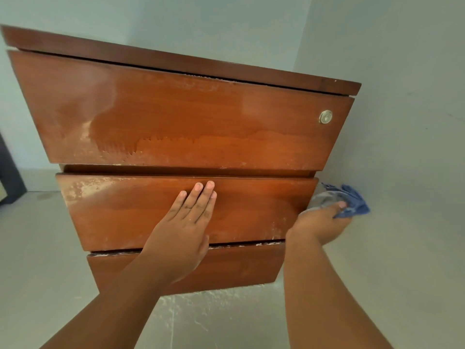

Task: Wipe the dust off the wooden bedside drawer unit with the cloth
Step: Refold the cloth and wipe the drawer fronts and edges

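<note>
The wooden bedside drawer unit (176, 117) fills the view, with three drawer fronts and a round metal lock (325, 116) on the top one. Pale dust streaks show on the left parts of the top and middle fronts. My left hand (185, 222) lies flat, fingers together, on the middle drawer front (251, 210). My right hand (320, 222) is at the unit's right edge beside the middle drawer, gripping a bunched blue and grey cloth (349, 200). The unit's right side is hidden.
A pale wall stands behind and to the right of the unit. The grey floor (402, 273) has a patch of white dust (201, 306) in front of the bottom drawer. A dark object (10, 172) sits at the left edge.
</note>
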